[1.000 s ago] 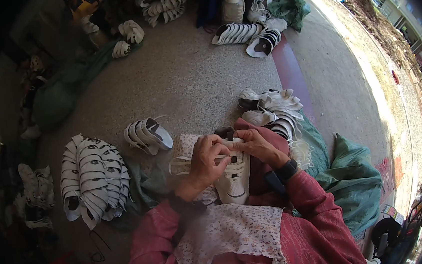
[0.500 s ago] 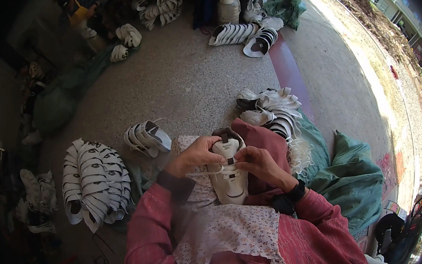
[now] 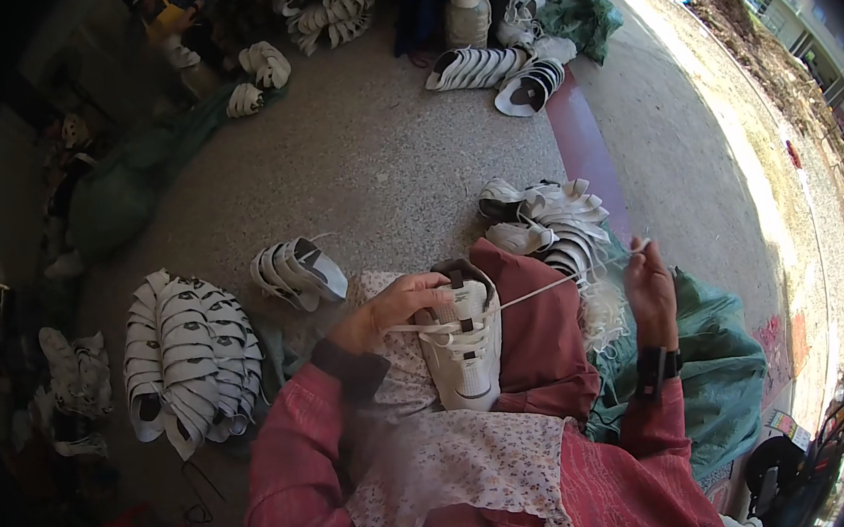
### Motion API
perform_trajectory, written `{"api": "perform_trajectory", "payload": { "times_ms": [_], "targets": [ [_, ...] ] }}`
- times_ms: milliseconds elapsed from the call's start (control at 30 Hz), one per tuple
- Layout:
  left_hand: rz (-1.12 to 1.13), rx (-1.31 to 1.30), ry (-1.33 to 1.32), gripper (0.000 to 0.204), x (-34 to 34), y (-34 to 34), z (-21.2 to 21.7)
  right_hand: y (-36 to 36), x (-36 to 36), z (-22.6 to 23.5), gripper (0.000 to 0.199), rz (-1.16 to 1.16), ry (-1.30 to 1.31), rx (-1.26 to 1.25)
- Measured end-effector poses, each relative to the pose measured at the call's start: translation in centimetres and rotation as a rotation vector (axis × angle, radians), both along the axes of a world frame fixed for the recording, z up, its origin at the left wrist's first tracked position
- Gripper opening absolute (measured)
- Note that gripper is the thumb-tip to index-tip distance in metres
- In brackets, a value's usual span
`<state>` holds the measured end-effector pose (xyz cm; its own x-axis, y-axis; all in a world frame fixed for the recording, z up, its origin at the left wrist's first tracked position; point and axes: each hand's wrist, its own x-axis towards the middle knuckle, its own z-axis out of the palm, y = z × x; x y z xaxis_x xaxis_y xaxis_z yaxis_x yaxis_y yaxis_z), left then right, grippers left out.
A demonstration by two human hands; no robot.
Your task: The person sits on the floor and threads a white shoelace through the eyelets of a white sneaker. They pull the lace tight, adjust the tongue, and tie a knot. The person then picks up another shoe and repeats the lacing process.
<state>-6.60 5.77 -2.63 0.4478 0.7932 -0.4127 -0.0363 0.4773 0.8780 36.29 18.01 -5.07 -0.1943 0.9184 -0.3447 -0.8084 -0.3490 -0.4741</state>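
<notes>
A cream shoe upper [image 3: 470,375] rests on my lap, its dark-lined opening pointing away from me. My left hand [image 3: 392,311] grips it from the left side, fingers lying across the tongue. From the lacing holes a white shoelace [image 3: 545,291] stretches taut out to the right. Its far part is pinched in the fingertips of my right hand [image 3: 651,289], raised well to the right of the upper. Another length of lace trails from the upper's left side, below my left hand. Some crossings of lace lie over the tongue.
Nested shoe uppers [image 3: 192,359] are stacked on the floor at left, with a smaller stack [image 3: 298,274] nearer. More uppers [image 3: 563,216] and a bundle of laces [image 3: 604,313] lie on a green sack [image 3: 717,368] at right. Other people sit at work far off.
My right hand has moved from the upper out to the right and up, drawing the shoelace into a taut line. My left hand stays on the upper.
</notes>
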Motion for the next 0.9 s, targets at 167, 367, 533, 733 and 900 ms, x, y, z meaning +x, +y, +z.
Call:
{"api": "perform_trajectory", "payload": {
  "times_ms": [167,367,533,733,900],
  "targets": [
    [0.001,0.011,0.055,0.035,-0.1,-0.1,-1.3,3.6,13.9,-0.3,0.033,-0.319,0.23,-0.063],
    [0.039,0.108,-0.041,0.046,0.8,-0.5,-1.9,3.8,16.0,-6.1,0.022,-0.259,0.017,-0.092],
    [0.215,0.301,0.158,0.063,0.5,-2.7,0.1,-0.1,5.9,-5.1,0.013,-0.113,-0.323,-0.091],
    [0.284,0.642,0.556,0.066,0.7,-4.5,0.1,-3.5,-1.6,-2.4,0.024,0.179,-0.56,-0.001],
    [0.14,1.01,0.631,0.046,3.3,-2.1,2.9,-5.7,-9.4,1.5,0.015,0.591,-0.97,0.286]
  ]
}}
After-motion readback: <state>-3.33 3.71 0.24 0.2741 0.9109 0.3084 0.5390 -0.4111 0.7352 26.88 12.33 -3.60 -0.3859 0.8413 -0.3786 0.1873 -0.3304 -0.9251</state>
